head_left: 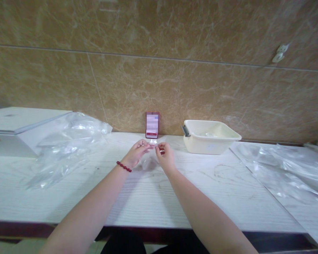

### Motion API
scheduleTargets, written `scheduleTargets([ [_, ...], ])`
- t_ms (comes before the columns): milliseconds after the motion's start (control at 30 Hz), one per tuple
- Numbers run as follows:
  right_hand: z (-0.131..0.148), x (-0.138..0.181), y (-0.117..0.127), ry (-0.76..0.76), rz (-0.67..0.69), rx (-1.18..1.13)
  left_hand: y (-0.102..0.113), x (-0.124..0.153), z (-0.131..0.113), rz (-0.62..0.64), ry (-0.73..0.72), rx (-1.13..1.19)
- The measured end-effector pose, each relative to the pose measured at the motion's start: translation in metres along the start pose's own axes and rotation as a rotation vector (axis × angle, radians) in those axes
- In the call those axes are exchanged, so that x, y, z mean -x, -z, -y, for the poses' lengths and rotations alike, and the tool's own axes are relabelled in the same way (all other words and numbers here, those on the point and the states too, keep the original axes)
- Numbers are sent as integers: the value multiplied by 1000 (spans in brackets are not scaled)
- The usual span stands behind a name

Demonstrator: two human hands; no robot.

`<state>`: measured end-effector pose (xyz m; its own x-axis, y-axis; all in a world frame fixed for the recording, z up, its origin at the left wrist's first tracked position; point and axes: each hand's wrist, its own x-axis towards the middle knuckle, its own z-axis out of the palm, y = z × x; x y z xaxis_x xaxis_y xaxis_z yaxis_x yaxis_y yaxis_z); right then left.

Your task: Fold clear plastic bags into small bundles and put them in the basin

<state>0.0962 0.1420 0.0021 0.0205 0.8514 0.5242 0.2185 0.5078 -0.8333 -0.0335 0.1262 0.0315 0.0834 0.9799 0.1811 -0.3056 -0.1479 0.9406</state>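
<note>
Had dark-clothed legs [123,243] below the near edge of the white, wood-grained desk [153,211], well in front of the upright phone [152,125]. Held both bare forearms out toward the phone, with a red beaded bracelet [124,166] at the left wrist. Had crumpled clear plastic [286,173] well to the phone's right and clear sheeting [69,148] to its left. Pinched a small clear plastic piece [153,141] just in front of the phone, with the left hand [137,153] and right hand [165,156] near each other, each grip narrow at the fingertips. Could not tell the exact shape, nor any join to the filmy plastic [147,163] just below. Had a cream tub [212,146] to the phone's right, clear plastic inside, and a white box [13,144] far to its left. Faced a brown marbled wall [132,88] directly behind the phone.
</note>
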Motion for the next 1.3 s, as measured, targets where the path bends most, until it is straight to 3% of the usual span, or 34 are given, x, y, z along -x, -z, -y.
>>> scheduleTargets([
  [167,0,-3,6,-2,-60,-68,12,-10,-2,-267,-51,136],
  [267,-7,-6,8,-66,-89,-121,22,-14,-7,-346,-63,171],
  [367,-17,-13,12,-166,-187,-166,29,-12,-13,-326,-40,189],
  [500,-19,-22,24,-166,-324,-173,28,-5,-22,-182,27,246],
  [567,-15,-23,29,-159,-202,-258,25,0,-24,-88,82,244],
  [667,-8,-21,32,-153,135,-369,19,4,-25,21,152,182],
  [767,-6,-18,29,-190,326,-337,15,4,-22,13,161,105],
  [933,-8,-20,26,-298,225,-406,23,-1,-12,-14,112,-90],
  [1100,-8,-22,27,-281,161,-475,44,-8,-1,-12,170,-376],
  [1300,-15,-23,27,-276,131,-411,53,-12,2,-129,154,-364],
])
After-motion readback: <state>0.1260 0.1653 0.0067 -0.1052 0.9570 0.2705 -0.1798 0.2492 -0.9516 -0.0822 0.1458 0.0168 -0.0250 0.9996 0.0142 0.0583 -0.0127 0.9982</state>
